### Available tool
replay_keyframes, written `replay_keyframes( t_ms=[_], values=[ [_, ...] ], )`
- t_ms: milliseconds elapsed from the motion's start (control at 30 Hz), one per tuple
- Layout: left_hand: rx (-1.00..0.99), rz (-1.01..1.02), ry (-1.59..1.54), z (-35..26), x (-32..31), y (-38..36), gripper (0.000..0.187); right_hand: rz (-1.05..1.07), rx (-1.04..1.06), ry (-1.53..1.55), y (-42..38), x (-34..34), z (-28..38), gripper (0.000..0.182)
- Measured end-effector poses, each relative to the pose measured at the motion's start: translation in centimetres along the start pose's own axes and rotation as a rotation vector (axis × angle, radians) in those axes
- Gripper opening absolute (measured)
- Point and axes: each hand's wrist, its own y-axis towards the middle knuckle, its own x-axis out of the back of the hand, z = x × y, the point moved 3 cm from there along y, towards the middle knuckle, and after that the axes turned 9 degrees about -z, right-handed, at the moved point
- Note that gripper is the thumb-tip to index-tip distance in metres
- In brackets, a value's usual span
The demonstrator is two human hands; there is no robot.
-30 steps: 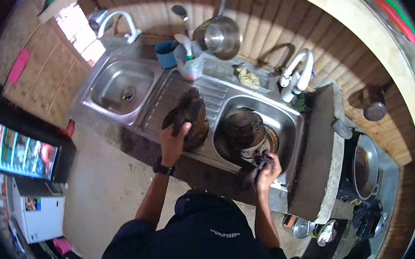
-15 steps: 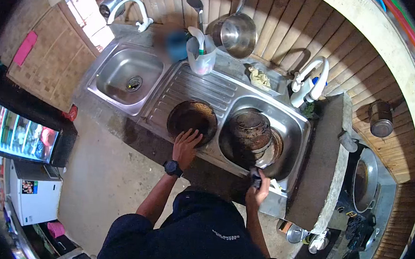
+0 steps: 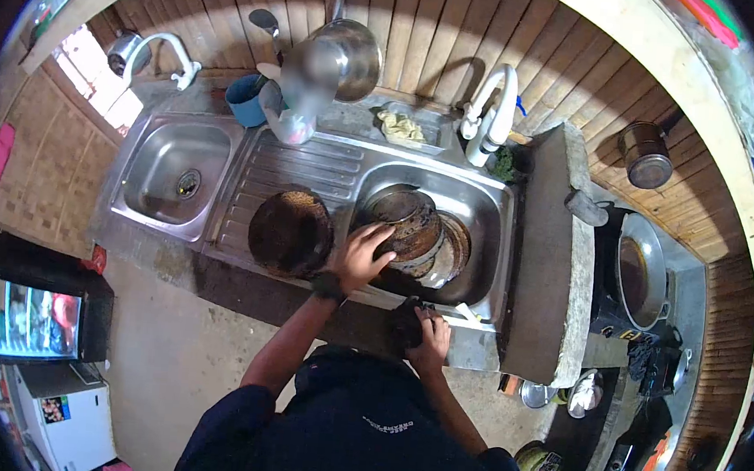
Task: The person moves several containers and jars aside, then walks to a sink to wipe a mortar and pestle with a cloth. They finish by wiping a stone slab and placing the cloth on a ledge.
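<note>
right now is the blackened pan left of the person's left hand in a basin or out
Out: the blackened pan rests on the ribbed drainboard, between the left basin and the right basin.

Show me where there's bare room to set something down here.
Free: the left sink, around its drain; the drainboard, behind the dark pan and between the sinks. Crowded: the right sink, with blackened pots inside and the left hand at its edge.

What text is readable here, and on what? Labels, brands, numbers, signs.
Dark fabric shirt: small white print, possibly "KEEP YOUR"; rest too blurred.
White boxy appliance: dark sticker, too small to read.
Black boxy stove: yellow marking, unreadable.
Nothing else legible.
</note>
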Motion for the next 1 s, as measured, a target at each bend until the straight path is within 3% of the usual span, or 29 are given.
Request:
replay_keyframes(
  t_ms=[100,167,267,367,533,567,667,800,867,900,933,1000],
  values=[
    [-0.060,0.056,0.145,3.9,-5.6,2.7,0.072,-0.124,0.082,0.081,0.3,0.0,-0.1,0.047],
    [-0.012,0.178,0.309,5.4,-7.2,3.9,0.081,-0.126,0.023,0.159,0.2,0.3,-0.6,0.042],
    [0.035,0.255,0.254,6.0,-7.3,4.8,0.086,-0.214,-0.059,0.248,1.2,1.7,-0.1,0.034],
    [-0.084,0.308,0.364,5.7,-7.5,5.4,0.078,-0.246,-0.207,0.299,1.7,3.3,0.6,0.031],
    [-0.172,0.297,0.548,4.7,-7.0,6.6,0.077,-0.335,-0.180,0.314,3.0,4.3,0.0,0.027],
    [-0.178,0.182,0.536,5.0,-6.7,6.9,0.080,-0.351,-0.175,0.329,3.4,4.4,-0.1,0.027],
    [-0.154,0.084,0.517,7.9,-7.0,8.0,0.080,-0.428,-0.203,0.413,4.5,4.1,-0.8,0.027],
    [-0.122,-0.026,0.469,5.3,-3.3,8.6,0.075,-0.486,-0.259,0.588,8.0,4.8,0.4,0.025],
    [-0.115,-0.121,0.462,2.2,-0.4,8.3,0.074,-0.515,-0.179,0.550,10.5,5.7,1.8,0.024],
    [0.027,-0.084,0.437,0.3,1.2,8.1,0.067,-0.539,-0.127,0.532,11.9,6.2,2.8,0.024],
    [0.033,-0.281,0.255,-0.8,2.0,7.5,0.058,-0.568,-0.077,0.511,13.3,6.7,4.0,0.024],
    [0.278,-0.433,-0.029,-3.5,3.5,6.0,0.048,-0.566,-0.032,0.512,15.9,6.9,5.8,0.028]
  ],
)
